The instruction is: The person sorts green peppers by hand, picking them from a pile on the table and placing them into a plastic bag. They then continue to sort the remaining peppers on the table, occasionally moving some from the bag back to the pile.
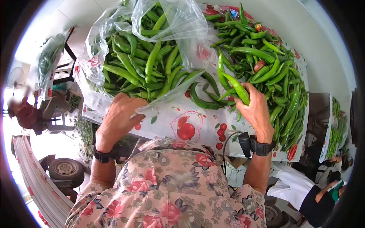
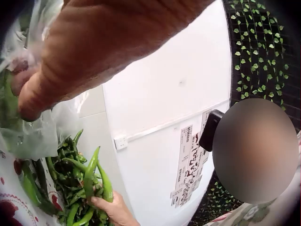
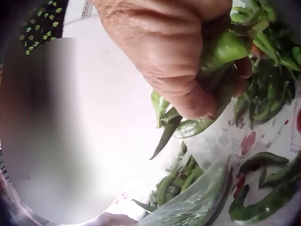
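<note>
Green peppers (image 1: 129,68) fill a clear plastic bag (image 1: 91,95) on the left of the table. The left hand (image 1: 121,116) holds the bag's near edge; in the left wrist view its thumb and fingertips pinch the plastic (image 2: 28,136). To the right of the bag, the right hand (image 1: 255,108) grips several green peppers (image 1: 237,88), a bright one uppermost. In the right wrist view the peppers (image 3: 225,49) stick out on both sides of the fingers. A large loose pile of peppers (image 1: 285,76) lies beside and beyond that hand.
A few loose peppers (image 1: 203,99) lie between bag and pile on the patterned tablecloth (image 1: 167,127). A reddish pepper (image 1: 260,66) sits within the pile. More peppers on another table (image 1: 334,129) stand at the far right, with people nearby. A wheel (image 1: 66,168) is at lower left.
</note>
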`<state>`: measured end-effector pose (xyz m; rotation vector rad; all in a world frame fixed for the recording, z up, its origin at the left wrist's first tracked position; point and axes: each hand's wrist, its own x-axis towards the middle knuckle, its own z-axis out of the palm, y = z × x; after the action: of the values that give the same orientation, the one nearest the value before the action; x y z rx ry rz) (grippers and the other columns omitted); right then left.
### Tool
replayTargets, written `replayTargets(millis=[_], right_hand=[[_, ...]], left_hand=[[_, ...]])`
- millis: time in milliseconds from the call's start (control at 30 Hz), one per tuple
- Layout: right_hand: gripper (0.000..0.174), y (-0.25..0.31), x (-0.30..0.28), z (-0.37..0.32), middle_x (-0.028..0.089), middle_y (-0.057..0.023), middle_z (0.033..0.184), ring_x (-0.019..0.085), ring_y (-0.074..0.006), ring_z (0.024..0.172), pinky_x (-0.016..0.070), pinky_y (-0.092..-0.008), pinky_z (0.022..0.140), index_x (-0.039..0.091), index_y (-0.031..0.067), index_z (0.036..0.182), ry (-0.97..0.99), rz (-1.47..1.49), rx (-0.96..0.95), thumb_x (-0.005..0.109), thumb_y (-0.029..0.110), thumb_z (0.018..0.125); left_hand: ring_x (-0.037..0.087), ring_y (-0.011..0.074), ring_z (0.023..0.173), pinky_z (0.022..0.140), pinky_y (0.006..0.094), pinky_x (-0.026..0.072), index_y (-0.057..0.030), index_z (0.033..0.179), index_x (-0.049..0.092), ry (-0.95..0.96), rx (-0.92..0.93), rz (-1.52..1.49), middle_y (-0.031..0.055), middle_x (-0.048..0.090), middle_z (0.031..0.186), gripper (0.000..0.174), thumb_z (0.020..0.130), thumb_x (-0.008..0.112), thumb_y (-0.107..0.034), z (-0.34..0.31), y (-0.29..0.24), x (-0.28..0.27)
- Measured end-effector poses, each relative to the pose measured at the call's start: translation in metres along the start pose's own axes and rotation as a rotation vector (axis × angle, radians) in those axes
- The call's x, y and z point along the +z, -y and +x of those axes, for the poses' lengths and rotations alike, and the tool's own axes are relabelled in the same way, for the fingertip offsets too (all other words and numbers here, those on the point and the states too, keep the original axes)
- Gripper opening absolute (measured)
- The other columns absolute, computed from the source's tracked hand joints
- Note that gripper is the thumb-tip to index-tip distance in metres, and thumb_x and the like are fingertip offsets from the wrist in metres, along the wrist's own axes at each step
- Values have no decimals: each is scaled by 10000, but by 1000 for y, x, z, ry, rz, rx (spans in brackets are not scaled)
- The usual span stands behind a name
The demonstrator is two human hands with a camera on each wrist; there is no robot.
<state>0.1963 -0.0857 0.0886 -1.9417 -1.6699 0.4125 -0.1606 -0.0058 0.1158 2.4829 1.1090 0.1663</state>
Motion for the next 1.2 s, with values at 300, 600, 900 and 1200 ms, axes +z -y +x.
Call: replayTargets(millis=[300,600,900,1200], right_hand=[[366,84,-18,42,623,-123,928,608,-339,877,488,-417,768,585,46,991,18,-80,-454,692,-20,648],[427,177,47,101,602,-120,977,586,-316,948,451,-412,884,572,51,1039,318,-304,-939,738,35,645],[465,216,112,121,609,-122,1128,578,-276,1075,435,-405,933,549,42,1203,316,-141,-1111,690,105,764],[147,95,-16,87,680,-148,868,669,-262,761,512,-326,721,622,10,973,102,201,-337,610,64,837]], left_hand=[[597,229,902,1079,480,277,-114,934,628,-49,11,242,42,597,797,188,754,683,-107,-26,11,-17],[592,230,713,960,414,424,-112,852,600,-48,58,160,28,546,693,119,784,695,-134,-48,-3,-43],[573,245,682,715,358,464,-94,775,558,-246,127,185,34,524,666,177,702,717,-119,-67,-9,-85],[627,300,745,712,390,486,-60,840,642,-333,-167,90,98,642,760,118,735,692,-77,-59,24,-60]])
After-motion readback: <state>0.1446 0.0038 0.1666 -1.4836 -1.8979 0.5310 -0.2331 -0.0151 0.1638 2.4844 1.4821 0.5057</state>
